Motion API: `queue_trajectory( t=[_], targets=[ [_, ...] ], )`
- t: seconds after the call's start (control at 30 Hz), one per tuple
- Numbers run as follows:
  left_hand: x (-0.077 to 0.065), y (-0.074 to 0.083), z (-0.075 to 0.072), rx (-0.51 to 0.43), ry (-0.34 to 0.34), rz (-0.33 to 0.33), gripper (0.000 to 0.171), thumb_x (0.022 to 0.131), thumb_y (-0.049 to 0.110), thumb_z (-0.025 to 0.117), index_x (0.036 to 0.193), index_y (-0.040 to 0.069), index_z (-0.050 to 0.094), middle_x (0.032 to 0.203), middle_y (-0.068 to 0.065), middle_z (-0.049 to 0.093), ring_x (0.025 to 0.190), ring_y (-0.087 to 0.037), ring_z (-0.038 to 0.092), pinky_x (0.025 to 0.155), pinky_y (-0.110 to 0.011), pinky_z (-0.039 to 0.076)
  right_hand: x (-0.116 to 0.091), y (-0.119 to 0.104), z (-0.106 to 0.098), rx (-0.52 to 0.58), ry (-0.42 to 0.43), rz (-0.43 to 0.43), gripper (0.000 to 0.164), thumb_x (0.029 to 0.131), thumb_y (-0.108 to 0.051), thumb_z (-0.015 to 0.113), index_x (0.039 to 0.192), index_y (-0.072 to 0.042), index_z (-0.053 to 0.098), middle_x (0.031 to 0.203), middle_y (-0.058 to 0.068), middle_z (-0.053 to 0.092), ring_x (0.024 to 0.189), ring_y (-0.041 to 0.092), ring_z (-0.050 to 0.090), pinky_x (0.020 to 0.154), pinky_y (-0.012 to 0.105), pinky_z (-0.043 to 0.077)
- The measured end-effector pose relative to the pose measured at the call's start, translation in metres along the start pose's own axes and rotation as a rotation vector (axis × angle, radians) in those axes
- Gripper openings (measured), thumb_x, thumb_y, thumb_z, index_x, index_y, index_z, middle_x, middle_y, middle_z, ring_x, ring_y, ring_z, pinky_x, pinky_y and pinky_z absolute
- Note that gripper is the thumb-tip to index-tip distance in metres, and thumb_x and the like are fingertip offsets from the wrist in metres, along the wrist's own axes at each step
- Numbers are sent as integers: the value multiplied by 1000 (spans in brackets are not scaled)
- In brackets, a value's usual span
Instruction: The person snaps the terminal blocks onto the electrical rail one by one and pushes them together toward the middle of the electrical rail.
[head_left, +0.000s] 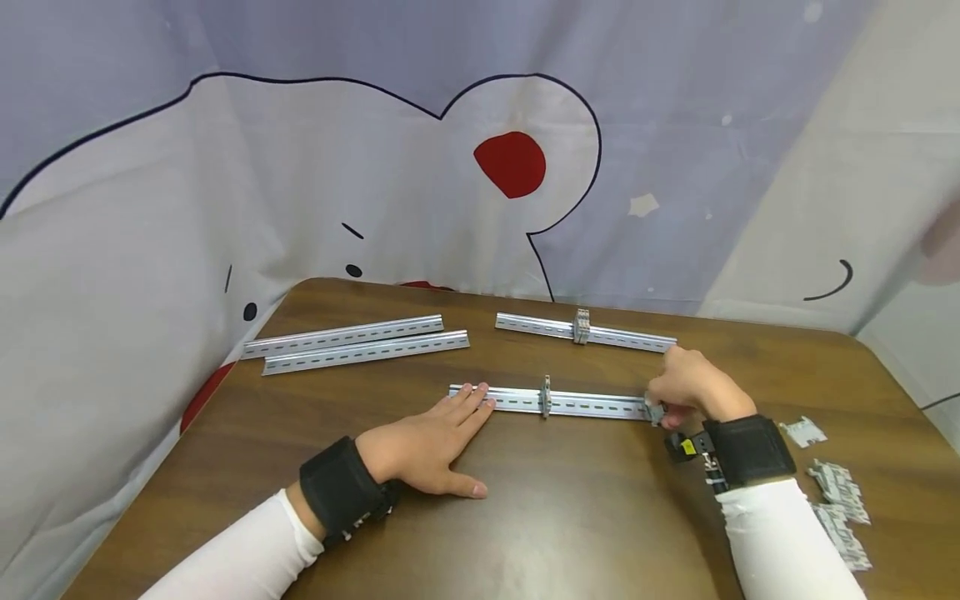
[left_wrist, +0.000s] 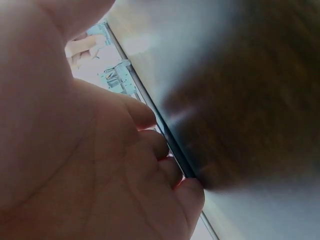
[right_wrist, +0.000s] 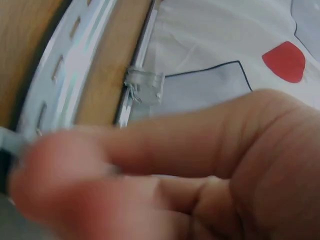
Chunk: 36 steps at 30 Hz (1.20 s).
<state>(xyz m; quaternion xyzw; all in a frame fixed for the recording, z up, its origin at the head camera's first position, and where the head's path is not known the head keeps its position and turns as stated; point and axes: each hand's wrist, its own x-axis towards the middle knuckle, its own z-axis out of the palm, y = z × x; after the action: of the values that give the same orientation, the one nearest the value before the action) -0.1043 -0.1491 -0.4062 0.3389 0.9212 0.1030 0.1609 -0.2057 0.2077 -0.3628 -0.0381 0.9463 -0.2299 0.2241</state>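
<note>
A slotted metal DIN rail (head_left: 600,406) lies across the middle of the table. My left hand (head_left: 429,446) is spread flat, fingertips resting on the rail's left end. At the right end, my right hand (head_left: 699,387) pinches a small grey terminal block (head_left: 653,411), mostly covered by the fingers; whether it is seated on the rail I cannot tell. Another thin terminal block (head_left: 546,397) stands upright near the rail's middle. In the right wrist view, blurred thumb and fingertips (right_wrist: 65,175) meet beside the slotted rail (right_wrist: 70,65).
Behind lies a second rail (head_left: 630,339) carrying a cluster of terminal blocks (head_left: 581,326). Two bare rails (head_left: 367,350) lie side by side at the back left. Several loose grey terminal blocks (head_left: 840,492) lie along the right side. A printed curtain (head_left: 360,167) hangs behind the table.
</note>
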Motion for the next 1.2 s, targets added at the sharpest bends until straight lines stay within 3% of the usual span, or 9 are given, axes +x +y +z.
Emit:
queue_trajectory(
  t=[0.1, 0.23, 0.37, 0.53, 0.97, 1.2],
  targets=[
    [-1, 1, 1, -7, -10, 2, 104, 88, 64, 57, 157, 5, 8, 163, -14, -5, 150, -32, -3, 120, -45, 12, -6, 7, -4, 15, -75, -46, 24, 86, -17, 70, 72, 2, 65, 59, 8, 65, 51, 16, 66, 53, 31, 56],
    [-1, -1, 0, 9, -3, -2, 105, 87, 66, 57, 157, 5, 7, 163, -13, -6, 150, -31, -3, 120, -44, 11, -12, 19, -20, 143, -169, -131, 32, 89, -28, 71, 87, 4, 71, 70, 11, 70, 63, 20, 69, 61, 36, 58],
    [-1, -1, -1, 14, 4, -9, 105, 87, 65, 57, 157, 6, 7, 163, -13, -6, 150, -31, -3, 120, -44, 11, -12, 35, -30, 278, -243, -187, 30, 89, -19, 72, 102, 8, 70, 84, 15, 71, 74, 23, 70, 68, 39, 59],
    [-1, -2, -1, 0, 8, -7, 105, 87, 64, 58, 157, 5, 7, 163, -14, -5, 150, -31, -3, 120, -45, 11, -3, 48, -28, 347, -312, -220, 30, 89, -13, 71, 107, 11, 67, 91, 17, 72, 78, 23, 72, 73, 40, 59],
    [1, -1, 0, 11, 5, 6, 104, 88, 64, 57, 157, 4, 6, 163, -15, -6, 150, -31, -4, 120, -45, 9, 14, 66, -19, 530, -359, -166, 40, 85, -10, 75, 112, 16, 61, 96, 21, 72, 87, 27, 73, 77, 38, 57],
    [1, -1, 3, 18, 4, 5, 104, 88, 65, 57, 157, 3, 7, 163, -16, -5, 150, -32, -2, 120, -46, 9, 18, 68, -12, 555, -363, -177, 38, 85, -9, 75, 111, 15, 62, 97, 22, 72, 88, 28, 72, 79, 38, 57]
  ],
)
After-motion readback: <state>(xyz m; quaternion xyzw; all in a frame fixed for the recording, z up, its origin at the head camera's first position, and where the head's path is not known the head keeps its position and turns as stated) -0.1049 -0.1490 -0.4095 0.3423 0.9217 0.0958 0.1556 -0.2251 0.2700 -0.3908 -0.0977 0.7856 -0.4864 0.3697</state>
